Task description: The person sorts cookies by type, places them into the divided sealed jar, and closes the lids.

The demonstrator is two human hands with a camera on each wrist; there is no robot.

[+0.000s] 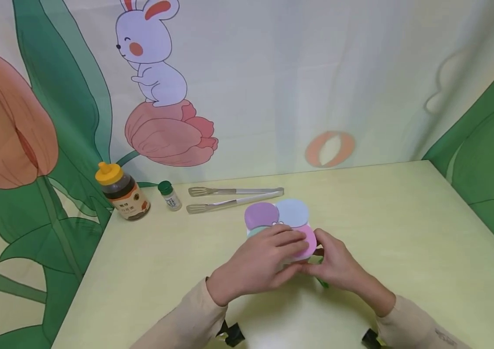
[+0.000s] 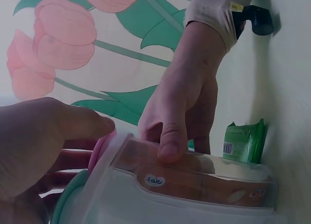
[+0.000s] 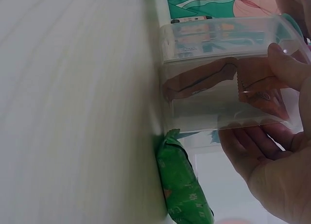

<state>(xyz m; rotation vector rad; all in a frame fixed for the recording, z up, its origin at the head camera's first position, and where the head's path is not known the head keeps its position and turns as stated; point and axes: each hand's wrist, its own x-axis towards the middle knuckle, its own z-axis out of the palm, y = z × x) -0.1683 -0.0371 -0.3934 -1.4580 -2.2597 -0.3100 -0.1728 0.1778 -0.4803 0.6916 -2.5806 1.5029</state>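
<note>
A clear plastic storage container [image 3: 218, 110] stands on the table, topped by purple [image 1: 261, 215], blue [image 1: 294, 213], green [image 1: 255, 230] and pink [image 1: 311, 237] lids. My left hand [image 1: 264, 261] lies over the top, its extended fingers resting on the pink lid and its thumb at the near edge. With thumb and fingers on two sides of one corner, my right hand [image 1: 338, 264] holds the container just below that lid. A brown wrapped packet [image 3: 199, 85] shows through the wall. Close beside the container is a green wrapped packet [image 3: 182, 185], mostly hidden by my right hand in the head view.
At the table's back left stand a dark-filled bottle with a yellow cap [image 1: 129, 198] and a small shaker jar with a green lid [image 1: 170, 196]. Metal tongs [image 1: 235, 199] lie spread behind the container. A printed curtain [image 1: 264, 97] hangs along the back edge.
</note>
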